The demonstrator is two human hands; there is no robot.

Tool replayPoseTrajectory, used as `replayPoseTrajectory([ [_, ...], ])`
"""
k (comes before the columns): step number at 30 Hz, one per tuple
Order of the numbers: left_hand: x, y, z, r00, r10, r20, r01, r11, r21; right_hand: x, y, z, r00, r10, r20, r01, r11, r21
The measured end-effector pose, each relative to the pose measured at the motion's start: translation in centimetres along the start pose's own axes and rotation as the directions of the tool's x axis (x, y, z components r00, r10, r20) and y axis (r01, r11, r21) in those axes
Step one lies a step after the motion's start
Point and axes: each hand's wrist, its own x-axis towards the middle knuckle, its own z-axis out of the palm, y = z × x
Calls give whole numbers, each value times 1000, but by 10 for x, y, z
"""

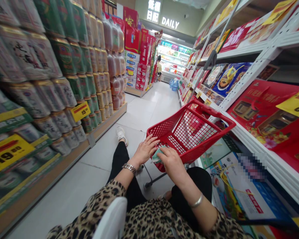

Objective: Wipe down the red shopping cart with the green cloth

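A red plastic shopping cart (206, 151) stands right in front of my knees, tilted in view, its grid basket facing me. My left hand (145, 150), with a metal watch on the wrist, lies at the cart's near edge with its fingers stretched out. Close beside it, my right hand (171, 163) has its fingers bent around a pale green cloth (156, 157) at the same edge. Part of the cloth is hidden under the right fingers. A silver bangle circles my right wrist.
Shelves with boxed goods (261, 116) run along the right. Stacked drink cans (37, 96) with yellow price tags line the left. Red cartons (143, 56) stand further down the tiled aisle (151, 99). Near the lit cooler (174, 54) is another person (159, 66).
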Motion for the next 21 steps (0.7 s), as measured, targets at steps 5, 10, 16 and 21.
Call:
replayPoseTrajectory([
  [5, 3, -12, -8, 1000, -18, 2, 18, 999, -48, 6, -14, 4, 1000, 15, -15, -15, 1000, -5],
  [10, 6, -7, -13, 986, -160, -56, 153, 982, -110, -11, -9, 3, 998, 13, -68, -9, 999, 49],
  [16, -8, 26, 38, 731, -612, -301, 468, 771, -431, -22, 16, -1, 982, 93, -167, -85, 995, 56],
  [21, -10, 36, 71, 706, -661, -253, 461, 701, -544, -22, 14, 5, 985, 60, -160, -55, 998, 34],
])
